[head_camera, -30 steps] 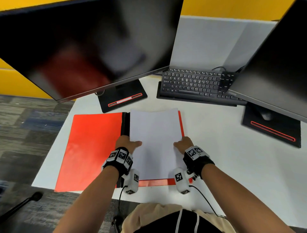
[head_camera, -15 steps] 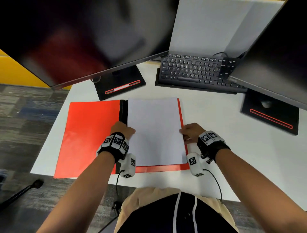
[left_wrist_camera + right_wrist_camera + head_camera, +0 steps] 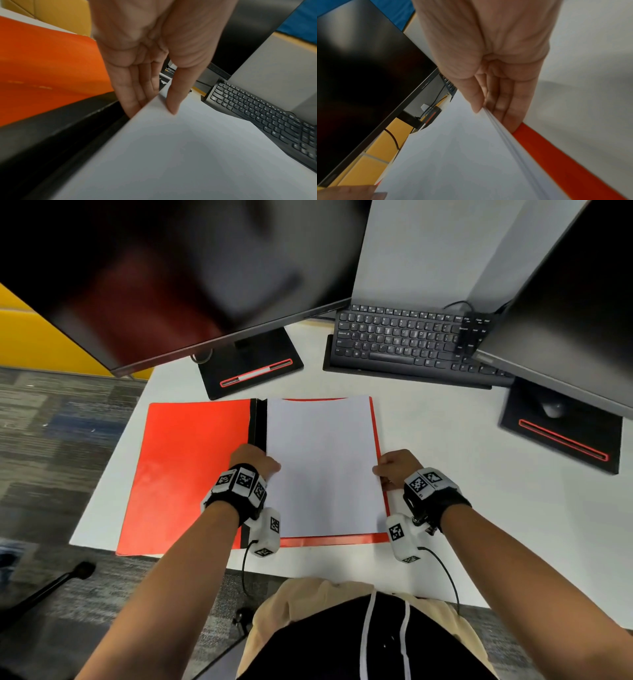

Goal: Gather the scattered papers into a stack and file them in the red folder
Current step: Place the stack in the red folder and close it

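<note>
The red folder lies open on the white desk, its black spine in the middle. A white paper stack lies on its right half. My left hand holds the stack's left edge by the spine. In the left wrist view, the left hand has its thumb on top of the paper stack and its fingers under the edge. My right hand pinches the right edge. In the right wrist view, the right hand has its thumb above the paper stack and its fingers below, over the red folder.
A black keyboard sits behind the folder. Two dark monitors overhang the desk, with the left stand just beyond the folder and the right stand at the right. The desk's left edge runs close to the folder cover.
Both hands have slid outward from on top of the sheets to the stack's side edges. The stack now lies square on the folder's right half.
</note>
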`<state>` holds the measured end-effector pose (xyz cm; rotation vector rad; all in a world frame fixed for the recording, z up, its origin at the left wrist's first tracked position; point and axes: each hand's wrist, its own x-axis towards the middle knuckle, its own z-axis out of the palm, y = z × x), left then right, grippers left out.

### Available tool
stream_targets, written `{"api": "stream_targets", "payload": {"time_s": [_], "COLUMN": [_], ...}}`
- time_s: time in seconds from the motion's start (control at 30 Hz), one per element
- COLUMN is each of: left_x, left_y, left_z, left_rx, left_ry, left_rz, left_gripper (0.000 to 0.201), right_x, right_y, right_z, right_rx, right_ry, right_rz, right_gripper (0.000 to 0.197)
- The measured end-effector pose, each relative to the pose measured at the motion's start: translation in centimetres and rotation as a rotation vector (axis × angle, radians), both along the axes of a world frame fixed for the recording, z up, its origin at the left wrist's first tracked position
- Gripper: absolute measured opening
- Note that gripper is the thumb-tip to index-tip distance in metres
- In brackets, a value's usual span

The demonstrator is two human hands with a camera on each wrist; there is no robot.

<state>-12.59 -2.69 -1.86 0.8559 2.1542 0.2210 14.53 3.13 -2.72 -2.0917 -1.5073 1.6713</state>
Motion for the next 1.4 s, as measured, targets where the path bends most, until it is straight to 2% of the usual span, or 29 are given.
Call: {"api": "stream_targets", "payload": {"time_s": [0.1,0.17,0.3,0.4,0.43,0.53,0.63,0.7,0.83,0.9,1.03,1.1,1.23,1.4], "left_x": [-1.0,-3.3,-8.6,-11.2,-11.6,-11.9,-11.7,-12.3,-13.3,-13.4,-13.1,-11.3,-6.9,-2.1], "left_y": [-0.2,-1.1,-3.8,-6.3,-7.2,-9.6,-10.6,-11.0,-11.9,-11.7,-9.6,-8.8,-7.5,-6.1], "left_z": [0.7,1.2,1.9,1.5,1.6,1.7,2.6,3.3,4.5,5.0,6.7,8.1,10.5,14.5], "left_rx": [0.004,0.030,0.065,-0.048,-0.139,-0.361,-0.387,-0.349,-0.218,-0.126,-0.073,-0.006,0.077,0.212], "left_ry": [-0.071,-0.071,0.160,0.282,0.354,0.506,0.504,0.497,0.483,0.469,0.343,0.368,0.389,0.297], "left_rz": [0.006,0.072,0.227,0.297,0.269,0.053,-0.058,-0.104,-0.115,-0.052,0.224,0.289,0.155,-0.096], "left_gripper": [0.027,0.035,0.047,0.044,0.049,0.052,0.064,0.063,0.044,0.039,0.039,0.033,0.032,0.028], "right_x": [0.3,0.6,1.0,0.4,0.2,-0.3,-0.5,-0.6,-0.5,-0.2,-0.2,-0.3,-0.3,0.0], "right_y": [0.0,0.0,0.4,0.6,0.5,0.8,0.8,0.8,0.9,1.2,1.4,1.6,1.4,0.9], "right_z": [0.0,0.1,0.0,0.1,0.2,-0.1,-0.3,-0.1,-0.2,-0.7,-0.7,-0.5,-0.3,0.2], "right_rx": [0.011,0.013,0.030,0.058,0.076,0.138,0.163,0.143,0.114,0.103,0.110,0.124,0.155,0.147], "right_ry": [0.011,0.020,-0.006,-0.073,-0.100,-0.175,-0.206,-0.199,-0.154,-0.136,-0.155,-0.170,-0.214,-0.223], "right_rz": [0.007,0.005,0.029,0.064,0.079,0.137,0.182,0.194,0.213,0.212,0.273,0.295,0.366,0.457], "right_gripper": [0.024,0.019,0.016,0.006,0.006,0.036,0.041,0.041,0.037,0.042,0.044,0.045,0.043,0.050]}}
